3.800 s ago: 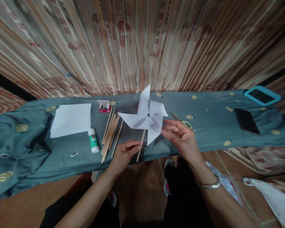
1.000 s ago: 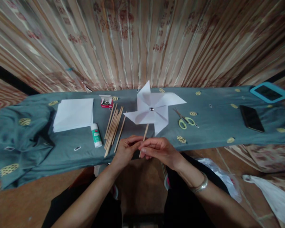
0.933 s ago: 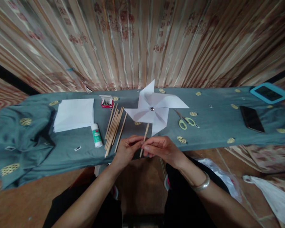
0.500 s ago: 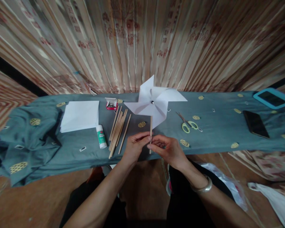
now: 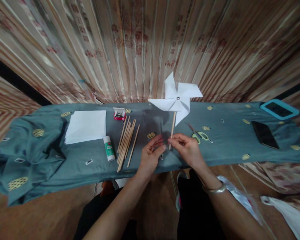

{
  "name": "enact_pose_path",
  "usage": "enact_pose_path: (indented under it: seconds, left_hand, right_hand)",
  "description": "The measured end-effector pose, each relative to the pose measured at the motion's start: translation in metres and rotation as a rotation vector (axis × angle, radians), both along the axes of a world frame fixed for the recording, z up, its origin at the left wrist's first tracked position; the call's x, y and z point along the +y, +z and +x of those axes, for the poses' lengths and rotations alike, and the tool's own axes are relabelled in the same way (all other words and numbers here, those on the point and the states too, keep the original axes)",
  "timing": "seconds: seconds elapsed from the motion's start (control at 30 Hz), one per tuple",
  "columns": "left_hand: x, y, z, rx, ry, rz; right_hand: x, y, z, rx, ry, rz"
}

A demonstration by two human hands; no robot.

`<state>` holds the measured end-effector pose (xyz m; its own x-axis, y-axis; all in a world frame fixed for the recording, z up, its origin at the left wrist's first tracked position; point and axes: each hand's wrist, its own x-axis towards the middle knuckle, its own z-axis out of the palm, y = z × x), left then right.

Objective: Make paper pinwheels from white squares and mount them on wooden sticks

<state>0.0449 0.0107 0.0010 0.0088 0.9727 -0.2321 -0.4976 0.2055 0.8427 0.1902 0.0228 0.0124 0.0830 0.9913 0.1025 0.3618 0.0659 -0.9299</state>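
A white paper pinwheel (image 5: 170, 104) with a silver pin at its centre stands on a thin wooden stick (image 5: 173, 128). My right hand (image 5: 188, 148) pinches the lower part of that stick between thumb and fingers, holding the pinwheel up over the table. My left hand (image 5: 151, 155) is just left of the stick, apart from it, with its fingers spread and nothing in them. Green-handled scissors (image 5: 200, 136) lie behind and to the right of my right hand, partly hidden by it. Several loose wooden sticks (image 5: 126, 141) lie left of my left hand.
A grey-green cloth (image 5: 230, 143) covers the narrow table. On the left are a stack of white paper (image 5: 86, 126), a glue stick (image 5: 109, 149) and a small red box of pins (image 5: 119, 114). On the right lie a black phone (image 5: 265, 134) and a blue-framed tablet (image 5: 279, 109).
The pinwheel has moved right and slightly up in my right hand, and its blades have turned a little. My left hand has let go of the stick and opened.
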Motion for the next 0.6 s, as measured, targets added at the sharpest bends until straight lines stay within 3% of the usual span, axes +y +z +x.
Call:
enact_pose_path:
  seconds: [0.27,0.43,0.5,0.6]
  left_hand:
    - [-0.003,-0.006,0.000,-0.021,-0.061,0.020]
    - [-0.009,-0.006,-0.005,-0.010,-0.100,0.019]
    - [-0.012,-0.006,-0.006,0.009,-0.108,0.004]
    - [-0.016,-0.004,-0.007,0.048,-0.123,-0.005]
  right_hand:
    - [0.037,0.008,0.048,-0.348,-0.199,0.086]
    - [0.056,0.025,0.114,-0.682,-0.356,0.017]
    - [0.059,0.030,0.144,-0.857,-0.359,-0.072]
    - [0.058,0.034,0.182,-0.938,-0.379,-0.144]
